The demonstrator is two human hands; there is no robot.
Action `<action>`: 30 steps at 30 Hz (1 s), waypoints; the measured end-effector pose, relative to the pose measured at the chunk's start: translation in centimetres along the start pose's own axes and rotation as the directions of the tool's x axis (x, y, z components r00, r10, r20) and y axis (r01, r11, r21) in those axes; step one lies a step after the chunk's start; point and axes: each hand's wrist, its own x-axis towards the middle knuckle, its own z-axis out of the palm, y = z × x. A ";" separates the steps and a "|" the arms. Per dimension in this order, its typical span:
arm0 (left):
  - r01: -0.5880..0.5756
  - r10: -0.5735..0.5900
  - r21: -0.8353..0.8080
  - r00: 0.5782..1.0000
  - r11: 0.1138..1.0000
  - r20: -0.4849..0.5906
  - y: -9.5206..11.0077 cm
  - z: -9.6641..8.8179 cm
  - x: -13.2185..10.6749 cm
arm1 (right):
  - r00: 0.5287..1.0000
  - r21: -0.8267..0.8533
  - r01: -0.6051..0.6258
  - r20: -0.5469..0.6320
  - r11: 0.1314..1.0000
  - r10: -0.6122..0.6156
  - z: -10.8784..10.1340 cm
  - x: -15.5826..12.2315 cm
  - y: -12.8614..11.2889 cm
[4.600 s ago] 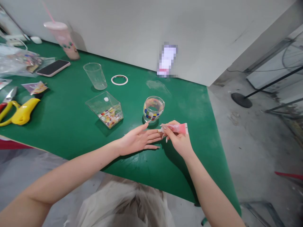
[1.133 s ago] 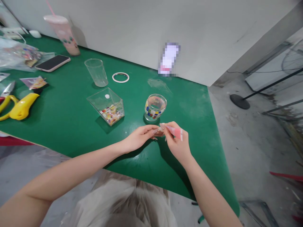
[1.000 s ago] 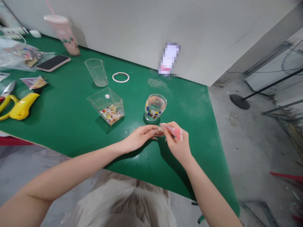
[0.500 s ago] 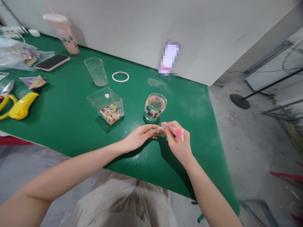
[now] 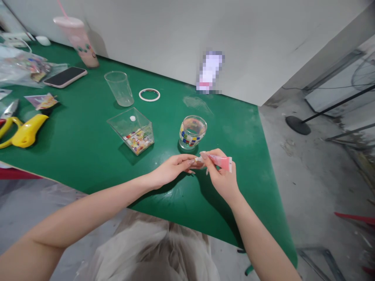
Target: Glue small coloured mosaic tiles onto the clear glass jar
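Observation:
My right hand (image 5: 220, 177) grips a small pink tube (image 5: 222, 161), its nozzle pointing left at my left fingertips. My left hand (image 5: 172, 170) is closed in a pinch right at the nozzle, holding something too small to make out. Both hands hover just above the green table (image 5: 73, 148), directly in front of a small round glass (image 5: 191, 132) ringed with coloured mosaic tiles. A clear square box (image 5: 132, 130) with several coloured tiles inside stands to the left of the glass.
An empty clear cup (image 5: 119, 88) and a white ring (image 5: 149, 95) lie further back. A phone (image 5: 65, 77), a pink tumbler (image 5: 77, 41), plastic bags (image 5: 20, 68) and yellow-handled cutters (image 5: 23, 134) occupy the left side. The table's right edge drops to a concrete floor.
Since 4.6 s ago my left hand went from flat and outstretched to a pinch at the nozzle. In the last half second the tube has tilted flatter.

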 end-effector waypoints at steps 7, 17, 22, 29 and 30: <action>0.003 -0.003 -0.002 1.000 1.000 0.007 0.1 0.0 -0.1 | 1.000 -0.035 0.015 0.004 0.999 -0.015 0.0 -0.1 0.0; -0.008 0.008 0.003 1.000 1.000 0.010 0.1 0.0 -0.1 | 1.000 -0.012 -0.015 0.002 1.000 0.015 0.1 0.1 -0.1; -0.011 0.011 0.005 1.000 1.000 0.010 0.0 -0.1 -0.1 | 0.999 -0.010 -0.032 0.015 0.999 0.032 0.1 0.1 0.0; -0.020 0.020 0.007 1.000 1.000 0.017 -0.2 -0.2 0.1 | 1.000 -0.048 -0.009 0.017 0.999 0.010 0.2 0.0 0.2; -0.020 0.020 0.007 1.000 1.000 0.015 -0.2 -0.2 0.1 | 1.000 -0.058 -0.006 0.022 0.998 0.007 0.3 0.0 0.3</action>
